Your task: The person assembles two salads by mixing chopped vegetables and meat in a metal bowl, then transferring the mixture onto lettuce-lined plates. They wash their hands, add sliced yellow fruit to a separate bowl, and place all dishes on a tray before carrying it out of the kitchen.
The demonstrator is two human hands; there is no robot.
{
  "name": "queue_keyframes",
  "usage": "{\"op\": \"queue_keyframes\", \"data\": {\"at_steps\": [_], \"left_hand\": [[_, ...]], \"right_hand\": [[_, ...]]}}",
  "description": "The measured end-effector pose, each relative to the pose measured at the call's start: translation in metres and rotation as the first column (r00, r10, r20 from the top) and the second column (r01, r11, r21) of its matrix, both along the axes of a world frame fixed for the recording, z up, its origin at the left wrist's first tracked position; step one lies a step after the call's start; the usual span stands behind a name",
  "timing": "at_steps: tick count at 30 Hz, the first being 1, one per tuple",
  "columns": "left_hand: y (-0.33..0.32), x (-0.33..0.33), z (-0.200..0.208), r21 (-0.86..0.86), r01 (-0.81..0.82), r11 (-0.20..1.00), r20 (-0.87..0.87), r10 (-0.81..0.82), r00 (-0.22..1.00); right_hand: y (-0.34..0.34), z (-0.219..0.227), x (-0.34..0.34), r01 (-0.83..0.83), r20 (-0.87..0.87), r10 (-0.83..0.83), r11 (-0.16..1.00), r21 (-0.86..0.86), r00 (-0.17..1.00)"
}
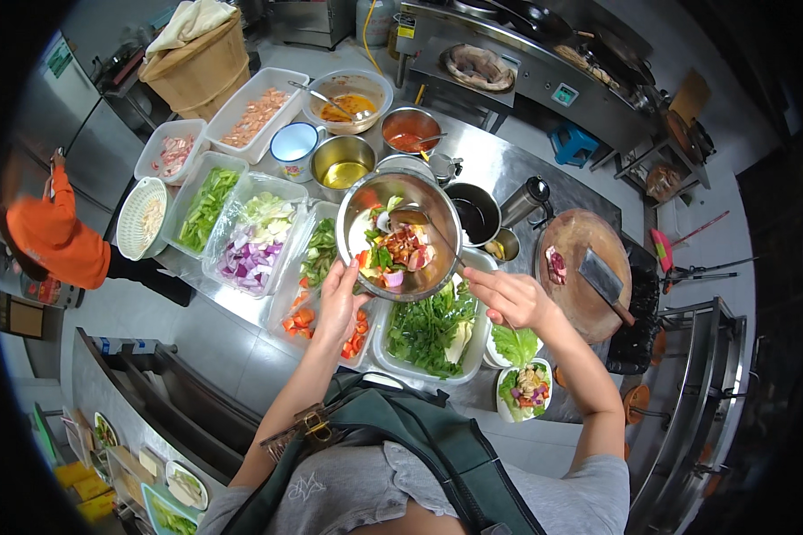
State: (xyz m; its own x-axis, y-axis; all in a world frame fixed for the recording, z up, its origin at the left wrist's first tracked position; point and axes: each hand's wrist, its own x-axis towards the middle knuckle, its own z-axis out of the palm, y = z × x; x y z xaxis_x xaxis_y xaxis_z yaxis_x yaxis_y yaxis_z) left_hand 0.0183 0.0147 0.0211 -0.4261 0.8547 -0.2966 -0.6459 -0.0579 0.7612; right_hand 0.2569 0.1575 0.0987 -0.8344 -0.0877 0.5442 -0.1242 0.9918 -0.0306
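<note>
My left hand grips the lower left rim of a steel mixing bowl, raised over the table and tipped so its inside shows. In it lie chopped vegetables and meat with brown sauce. At the bowl's right rim, the closed fingers of my right hand hold the thin handle of a metal spoon, which reaches into the bowl. Below the bowl sits a clear tub of leafy greens. A small bowl of mixed food on lettuce stands near my right forearm, beside a lettuce-lined bowl.
Tubs of red onion, green pepper and raw meat crowd the left. Sauce pots stand behind. A cleaver rests on the round chopping block at right. A person in orange is at far left.
</note>
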Motion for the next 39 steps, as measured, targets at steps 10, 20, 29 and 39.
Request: {"op": "queue_keyframes", "data": {"at_steps": [10, 20, 29, 39], "left_hand": [[-0.056, 0.02, 0.008, -0.018, -0.072, 0.997, 0.07, 0.073, 0.995], [-0.117, 0.047, 0.0, -0.03, -0.365, 0.931, 0.197, 0.363, 0.911], [-0.193, 0.039, 0.013, 0.165, -0.422, 0.892, 0.222, 0.383, 0.897], [-0.332, 0.022, 0.004, 0.164, -0.514, 0.842, 0.16, 0.492, 0.856]], "right_hand": [[-0.026, -0.022, -0.01, 0.013, -0.173, -0.068, 0.953, -0.301, 0.983], [-0.097, 0.004, -0.026, -0.224, -0.317, 0.086, 0.875, -0.429, 0.945], [-0.172, 0.039, -0.048, -0.411, -0.021, 0.413, 0.91, 0.05, 0.911], [-0.271, 0.031, -0.109, -0.511, -0.227, 0.485, 0.856, -0.071, 0.844]]}}
